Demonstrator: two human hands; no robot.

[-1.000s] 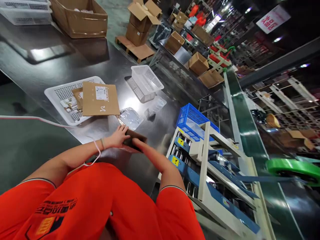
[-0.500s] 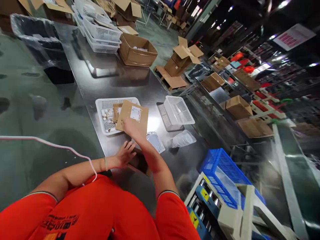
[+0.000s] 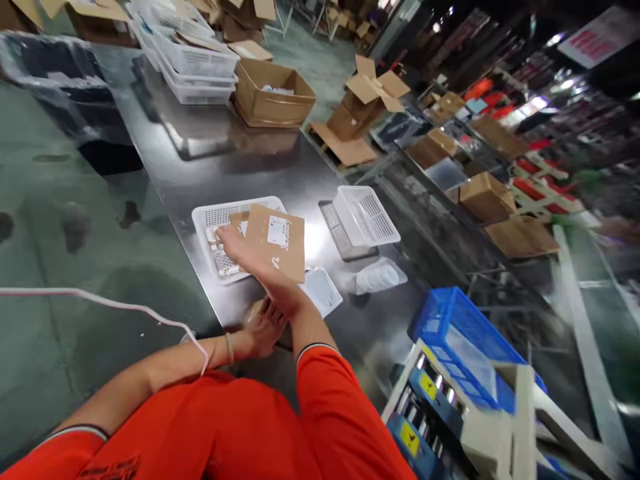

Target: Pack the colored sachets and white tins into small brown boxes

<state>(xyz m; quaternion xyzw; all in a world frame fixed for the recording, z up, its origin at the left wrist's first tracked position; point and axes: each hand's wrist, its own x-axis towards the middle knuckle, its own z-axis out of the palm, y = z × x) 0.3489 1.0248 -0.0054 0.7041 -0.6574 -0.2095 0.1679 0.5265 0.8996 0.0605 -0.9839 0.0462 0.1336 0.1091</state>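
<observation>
My right hand (image 3: 233, 245) reaches over a white perforated basket (image 3: 203, 215), at the small white parts (image 3: 229, 269) inside; its fingertips are blurred, and whether they hold a part is unclear. Beside it, a cardboard sheet (image 3: 293, 250) with a white label lies across the basket's right side, over another brown piece. My left hand (image 3: 267, 328) is nearer my body, under my right forearm, by a mostly hidden dark-brown box. Its fingers are partly covered and blurred. A flat grey-white packet (image 3: 321, 291) lies right of my right forearm.
An empty-looking white basket (image 3: 367, 217) and a clear plastic-wrapped bundle (image 3: 381, 276) are on the metal table (image 3: 280, 175). Stacked white baskets (image 3: 200, 67) and a carton (image 3: 273, 100) stand at the far end. A blue crate (image 3: 465, 347) sits on the right by rollers.
My right hand has moved left from the cardboard sheet to the small parts in the basket. My left hand has shifted slightly right, beneath my right forearm. The camera view has shifted a little.
</observation>
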